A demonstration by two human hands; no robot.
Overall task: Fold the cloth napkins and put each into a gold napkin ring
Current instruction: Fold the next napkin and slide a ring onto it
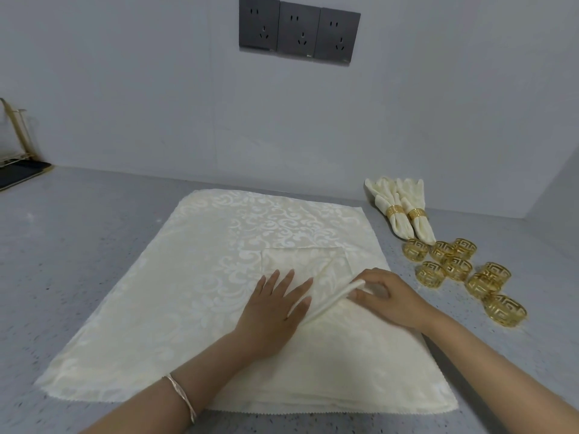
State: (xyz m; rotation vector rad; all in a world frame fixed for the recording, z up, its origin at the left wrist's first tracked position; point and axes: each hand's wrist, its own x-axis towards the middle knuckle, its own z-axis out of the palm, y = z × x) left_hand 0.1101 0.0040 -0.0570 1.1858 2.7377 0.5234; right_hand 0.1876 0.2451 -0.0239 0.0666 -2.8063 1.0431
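Observation:
A stack of cream damask napkins (194, 277) lies spread on the grey counter. On top of it sits a smaller folded napkin (313, 261), partly pleated into a narrow raised fold (332, 299). My left hand (275, 308) presses flat on the folded napkin, fingers straight. My right hand (385, 296) pinches the upper end of the raised fold. Several loose gold napkin rings (457, 267) lie to the right. Behind them, two finished napkins (404, 208) rest in gold rings.
The grey speckled counter (78, 245) meets a pale wall with three dark power sockets (299, 29). A gold wire rack on a dark mat (18, 164) stands at the far left. The wall turns a corner at the right.

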